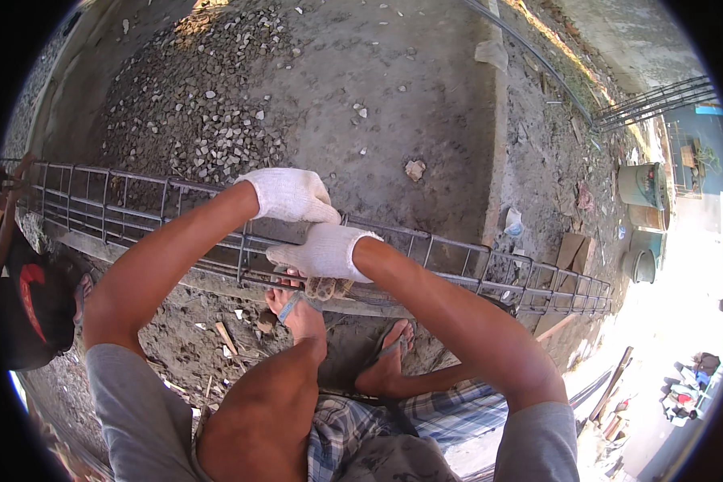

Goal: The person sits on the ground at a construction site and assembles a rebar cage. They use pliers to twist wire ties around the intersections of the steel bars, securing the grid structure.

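A long steel rebar cage of thin bars with square stirrups lies across in front of me. My left hand, in a white knit glove, is closed at its far top bar; the fingertips are hidden underneath. Just nearer, my right hand, in a matching glove, is closed around the cage bars. Its grimy fingertips show below the bars, and its thumb points left. The two hands nearly touch. Any small item inside either grip is hidden. My bare foot in a sandal is set close to the cage's near side.
At the left, a person in a dark cap has a hand at the cage's end. Gravel lies on the grey ground beyond. A low concrete edge, buckets and more rebar are at right. Wood scraps litter the mud.
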Tool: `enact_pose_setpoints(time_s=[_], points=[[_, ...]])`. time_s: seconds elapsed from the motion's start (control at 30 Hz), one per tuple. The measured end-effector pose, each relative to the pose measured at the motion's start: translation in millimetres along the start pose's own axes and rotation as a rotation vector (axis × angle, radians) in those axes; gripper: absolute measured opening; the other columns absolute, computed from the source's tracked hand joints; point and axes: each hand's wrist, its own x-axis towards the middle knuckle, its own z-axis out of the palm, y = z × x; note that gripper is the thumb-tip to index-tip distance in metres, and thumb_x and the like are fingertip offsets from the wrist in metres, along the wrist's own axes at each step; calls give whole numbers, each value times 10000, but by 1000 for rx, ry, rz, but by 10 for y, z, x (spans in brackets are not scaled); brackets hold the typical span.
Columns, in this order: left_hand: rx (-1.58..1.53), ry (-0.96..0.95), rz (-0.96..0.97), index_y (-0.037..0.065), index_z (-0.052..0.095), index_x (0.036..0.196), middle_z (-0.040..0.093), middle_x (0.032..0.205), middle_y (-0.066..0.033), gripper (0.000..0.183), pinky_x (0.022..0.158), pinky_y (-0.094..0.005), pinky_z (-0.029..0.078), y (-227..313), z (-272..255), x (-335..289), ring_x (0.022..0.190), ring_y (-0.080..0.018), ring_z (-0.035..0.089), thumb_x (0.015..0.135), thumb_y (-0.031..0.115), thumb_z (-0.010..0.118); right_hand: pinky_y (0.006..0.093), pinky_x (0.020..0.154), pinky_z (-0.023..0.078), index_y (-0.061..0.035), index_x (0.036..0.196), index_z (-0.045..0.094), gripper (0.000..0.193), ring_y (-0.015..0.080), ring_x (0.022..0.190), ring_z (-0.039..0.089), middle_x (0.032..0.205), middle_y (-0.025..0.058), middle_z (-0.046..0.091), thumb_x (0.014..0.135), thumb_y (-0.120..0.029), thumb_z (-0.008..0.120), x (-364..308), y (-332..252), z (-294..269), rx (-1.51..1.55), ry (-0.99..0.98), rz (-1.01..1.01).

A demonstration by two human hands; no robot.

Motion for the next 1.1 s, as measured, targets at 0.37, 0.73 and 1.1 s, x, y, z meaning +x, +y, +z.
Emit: enact_pose_setpoints(time_s=[0.37,0.73,1.1], points=[[55,-39,-37,68,750,983,761,954,-171,260,757,-441,563,124,57,12,852,-357,713,947,289,618,513,731,613,87,1165,671,432,416,829,771,871,215,761,1033,-318,601,-1323,-405,334,-511,501,-228],[532,464,10,267,812,1217,781,1070,-75,372,929,-581,506,332,326,-178,1110,-373,674,879,352,684,345,841,580,16,1311,740,500,187,902,705,1108,99,794,1087,-412,609,-166,466,-927,335,468,-62],[669,760,-26,237,784,1152,747,1087,9,247,923,-542,444,398,695,-300,1097,-303,646,916,273,718,333,736,539,-41,1214,801,414,152,821,656,995,65,782,1005,-380,688,558,194,-1070,-45,122,-97]])
